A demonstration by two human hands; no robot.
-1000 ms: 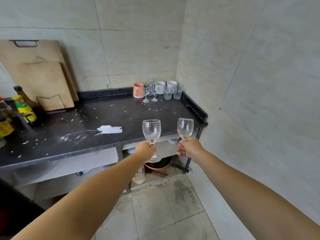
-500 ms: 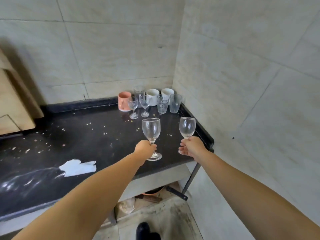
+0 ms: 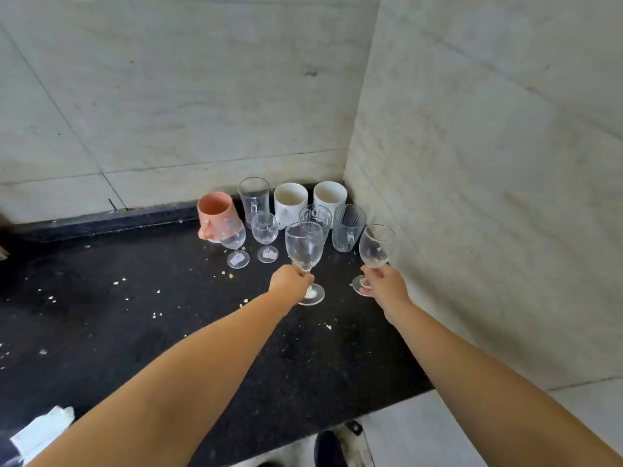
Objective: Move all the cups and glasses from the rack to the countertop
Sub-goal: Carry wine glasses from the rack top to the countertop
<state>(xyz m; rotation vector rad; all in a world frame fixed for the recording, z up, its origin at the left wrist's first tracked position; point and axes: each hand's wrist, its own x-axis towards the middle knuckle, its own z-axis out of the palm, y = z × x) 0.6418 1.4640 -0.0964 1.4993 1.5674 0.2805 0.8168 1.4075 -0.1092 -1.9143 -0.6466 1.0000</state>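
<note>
Clear glass over black stone: the left hand (image 3: pixel 290 282) pinches the stem of a large wine glass (image 3: pixel 304 246), the right hand (image 3: pixel 382 284) the stem of a smaller wine glass (image 3: pixel 376 246), both upright above the crumb-strewn tabletop (image 3: pixel 141 318). At twelve o'clock of the hands, a pink mug (image 3: pixel 216 214), two white mugs (image 3: pixel 290 201), tumblers and two small stemmed glasses (image 3: pixel 266 235) crowd the corner. Best practice, likely: lower each foot flat, clear of neighbours and the wall at three o'clock, then release.
</note>
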